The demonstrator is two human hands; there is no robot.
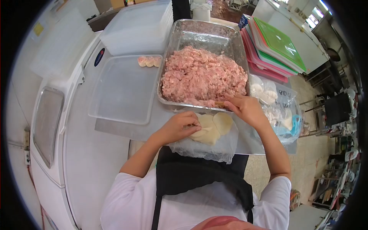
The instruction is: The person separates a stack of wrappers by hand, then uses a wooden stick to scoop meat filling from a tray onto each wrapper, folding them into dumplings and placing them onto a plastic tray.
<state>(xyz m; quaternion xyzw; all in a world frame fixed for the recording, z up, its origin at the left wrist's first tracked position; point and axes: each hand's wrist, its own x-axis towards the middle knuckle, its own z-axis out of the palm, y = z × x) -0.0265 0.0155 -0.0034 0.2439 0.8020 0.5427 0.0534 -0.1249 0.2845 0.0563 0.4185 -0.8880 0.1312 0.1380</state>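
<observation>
Just below the mince tray (203, 32), my left hand (177, 128) pinches a dumpling wrapper (210, 132); my right hand (245, 109), at the tray's near rim, grips a small stick (219, 103).

- My left hand (178, 128) covers the near side of the dumpling wrappers (215, 125), so I can't count them.
- My right hand (245, 109) hides most of a thin brownish tool (219, 103) at the rim of the metal tray (168, 57). I can't tell what it is or how it's gripped.
- The writing on the plastic bag (285, 94) is too small to read.
- The blue label (99, 56) is unreadable too.
- The three pale pieces (149, 61) in the clear tray (115, 96) are too small to identify.
</observation>
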